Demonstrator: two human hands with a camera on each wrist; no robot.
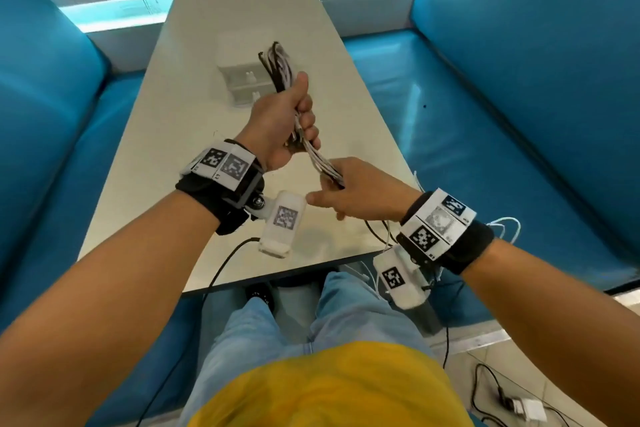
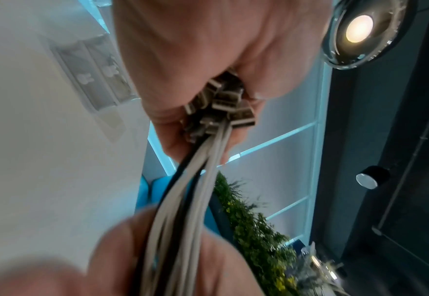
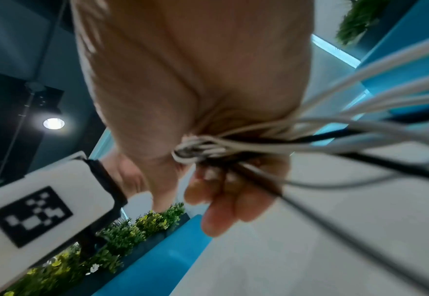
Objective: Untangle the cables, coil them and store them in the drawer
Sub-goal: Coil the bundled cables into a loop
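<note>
Gripping the cables at frame centre, the left hand is fisting the bundle; the right hand is pinching its lower end, drawer behind.

A pale bench runs between two blue padded seats. A white charger with a black lead lies on the tiled floor. Green plants and a round ceiling lamp show behind.
</note>
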